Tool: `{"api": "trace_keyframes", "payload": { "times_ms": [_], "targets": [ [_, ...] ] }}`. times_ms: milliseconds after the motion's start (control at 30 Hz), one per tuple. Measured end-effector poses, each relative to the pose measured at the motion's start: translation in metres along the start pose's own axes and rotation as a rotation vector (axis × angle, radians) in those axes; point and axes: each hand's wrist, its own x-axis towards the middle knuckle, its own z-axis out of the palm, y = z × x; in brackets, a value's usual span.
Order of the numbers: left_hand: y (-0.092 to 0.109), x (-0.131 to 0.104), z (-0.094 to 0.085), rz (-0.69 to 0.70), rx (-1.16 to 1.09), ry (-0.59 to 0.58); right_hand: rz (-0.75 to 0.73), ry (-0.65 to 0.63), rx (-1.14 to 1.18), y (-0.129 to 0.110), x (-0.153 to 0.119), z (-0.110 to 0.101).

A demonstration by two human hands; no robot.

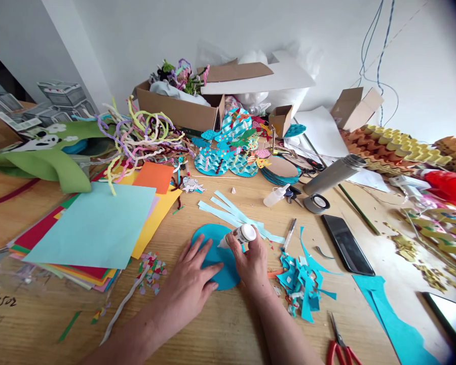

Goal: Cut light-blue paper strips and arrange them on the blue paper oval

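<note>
A round blue paper disc [213, 235] lies flat on the wooden table in front of me. My left hand [195, 268] rests on its left side with the fingers spread flat. My right hand [253, 261] is wrapped round a small white glue bottle [246, 233], tilted so its nozzle points down and left at the disc. Whether the nozzle touches the paper I cannot tell. Just beyond the disc lie several pale blue paper strips [228, 210]. Blue paper scraps [302, 279] are heaped to the right of my right hand.
Coloured paper sheets [95, 223] are stacked at left, with tangled pipe cleaners [144, 132] behind. Decorated blue paper pieces [231, 147] stand at the back. A phone [347, 243], a grey flask [334, 172], a second squeeze bottle [275, 196] and red-handled scissors [340, 344] lie to the right.
</note>
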Motion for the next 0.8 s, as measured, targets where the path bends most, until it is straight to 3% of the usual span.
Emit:
{"api": "trace_keyframes", "payload": {
  "times_ms": [133, 267, 533, 667, 800],
  "targets": [
    [0.001, 0.001, -0.002, -0.006, -0.001, -0.016, 0.103, 0.053, 0.086, 0.001, 0.003, -0.003],
    [0.001, 0.002, -0.002, -0.015, -0.002, 0.000, 0.238, 0.076, 0.312, 0.006, 0.006, -0.003],
    [-0.004, 0.005, -0.004, -0.065, -0.069, 0.194, 0.564, 0.244, 0.952, 0.000, 0.016, -0.009],
    [-0.006, 0.005, -0.004, -0.060, -0.077, 0.215, 0.611, 0.232, 0.963, -0.009, 0.012, -0.019],
    [-0.007, 0.005, -0.003, -0.056, -0.080, 0.210, 0.564, 0.196, 0.853, -0.011, -0.006, -0.022]
  ]
}}
